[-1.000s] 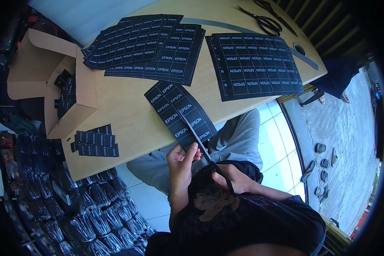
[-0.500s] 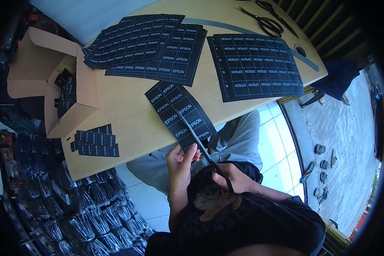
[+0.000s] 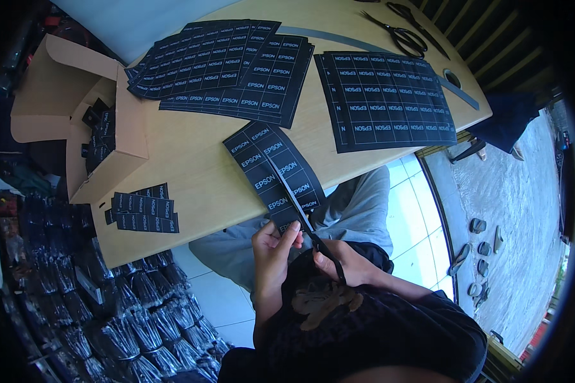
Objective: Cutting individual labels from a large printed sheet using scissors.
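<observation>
The left hand (image 3: 276, 246) pinches the near end of the thin, floppy label strip (image 3: 275, 172), likely light and easily creased, while the right hand (image 3: 345, 262) grips scissors (image 3: 310, 233) cutting it.

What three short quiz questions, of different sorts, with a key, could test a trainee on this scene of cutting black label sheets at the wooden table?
1. True or false: the right hand works black-handled scissors along the narrow black strip of printed labels.
2. Multiple choice: what does the left hand pinch? A) the near end of the strip; B) the open brown cardboard box; C) the spare pair of scissors at the far edge of the wooden table.
3. Fill in: the small stack of cut black label strips lies on the table just in front of the cardboard ____.

Key: 1 true; 2 A; 3 box.
</observation>
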